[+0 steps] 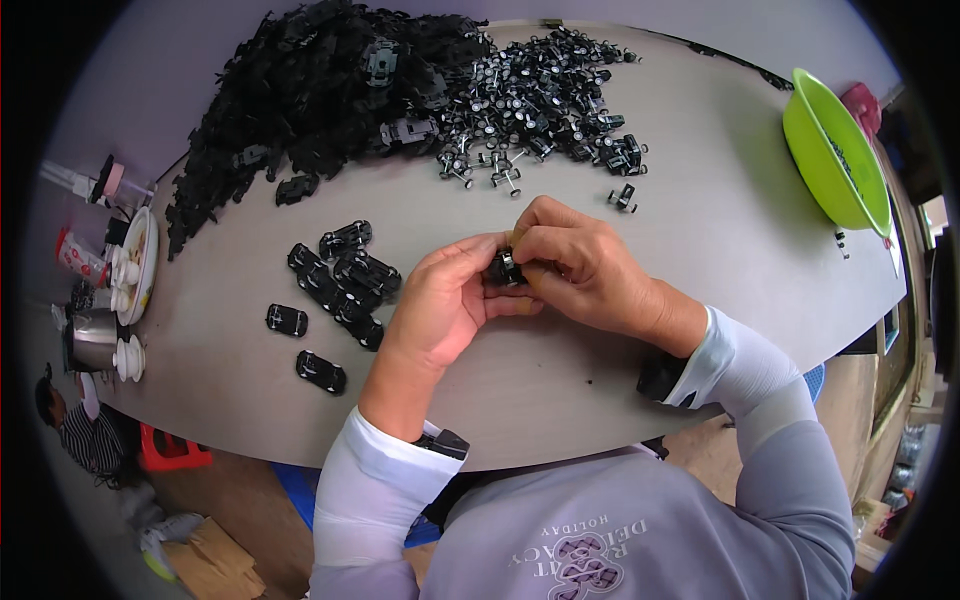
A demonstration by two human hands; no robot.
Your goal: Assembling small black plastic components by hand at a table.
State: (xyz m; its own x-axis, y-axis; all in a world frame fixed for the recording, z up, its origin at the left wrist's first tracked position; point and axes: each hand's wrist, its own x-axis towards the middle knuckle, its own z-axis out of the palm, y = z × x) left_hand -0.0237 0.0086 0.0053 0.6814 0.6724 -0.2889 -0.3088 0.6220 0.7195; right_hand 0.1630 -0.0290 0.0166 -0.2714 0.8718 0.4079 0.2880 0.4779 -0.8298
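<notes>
Grey table [640, 150] under both hands: a small black toy car part [503, 268] sits pinched between left hand [440, 305] and right hand [580, 275], fingers closed tight around it, raised for control. Finished cars [345, 285] lie left; wheel axles [540, 100] and black shells [300, 90] are heaped beyond.

You've got a big heap of black car shells [310, 90] far left on the grey table [700, 200], wheel axles [540, 100] piled just right of it. Cluster of finished black toy cars [340, 285] mid-left. Green bowl [835, 150] at right edge, white plate [140, 265] and steel cup [95, 340] at left edge
</notes>
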